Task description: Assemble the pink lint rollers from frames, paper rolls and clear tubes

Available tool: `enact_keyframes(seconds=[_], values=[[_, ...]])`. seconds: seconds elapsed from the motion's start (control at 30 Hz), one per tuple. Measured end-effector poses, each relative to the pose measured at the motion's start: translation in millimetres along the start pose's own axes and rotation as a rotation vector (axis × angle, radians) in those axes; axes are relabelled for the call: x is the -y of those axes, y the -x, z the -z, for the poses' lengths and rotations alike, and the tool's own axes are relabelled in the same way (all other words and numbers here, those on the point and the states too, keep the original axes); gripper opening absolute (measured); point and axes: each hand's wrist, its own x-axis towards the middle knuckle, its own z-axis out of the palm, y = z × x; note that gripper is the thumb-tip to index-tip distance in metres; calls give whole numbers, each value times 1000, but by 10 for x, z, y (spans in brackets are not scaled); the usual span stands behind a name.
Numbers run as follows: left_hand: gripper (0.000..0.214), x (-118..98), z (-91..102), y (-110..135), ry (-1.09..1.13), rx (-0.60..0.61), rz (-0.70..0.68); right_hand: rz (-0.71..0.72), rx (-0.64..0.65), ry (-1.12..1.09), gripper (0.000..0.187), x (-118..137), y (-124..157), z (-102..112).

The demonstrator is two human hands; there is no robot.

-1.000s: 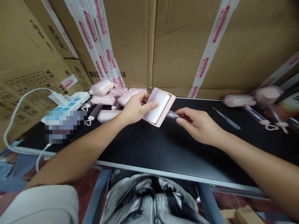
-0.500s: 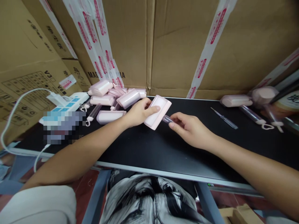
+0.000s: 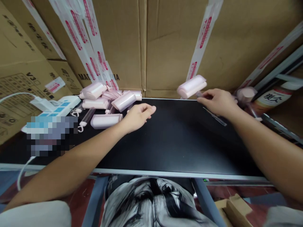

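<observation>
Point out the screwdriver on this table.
In the head view, the screwdriver lies right of centre on the black tabletop, just below the right hand in the picture, which holds a pink roller.

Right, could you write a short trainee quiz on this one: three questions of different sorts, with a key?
1. Which of the person's hands holds a pink roller?
2. True or false: the white power strip is at the right end of the table.
3. What stands directly behind the pile of rollers? A) a curtain B) cardboard C) a window

Key:
1. The right hand.
2. False; the white power strip is at the left end of the table.
3. B.
</observation>
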Motion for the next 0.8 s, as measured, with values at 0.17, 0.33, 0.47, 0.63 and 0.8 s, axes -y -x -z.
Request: enact_keyframes(seconds=[0.17, 0.33, 0.47, 0.63, 0.8], values=[[49, 17, -69, 45, -117, 54, -83, -228, 51, 15, 28, -610, 30, 205], [44, 44, -95, 34, -146, 106, -59, -286, -106, 120, 18, -997, 166, 459], [40, 60, -122, 39, -165, 160, -49, -241, -92, 116, 20, -1177, 165, 427], [38, 52, -124, 57, -213, 204, -61, -160, -142, 171, 23, -1331, 92, 177], [39, 42, -113, 59, -231, 224, -55, -117, -174, 214, 27, -1430, 29, 87]])
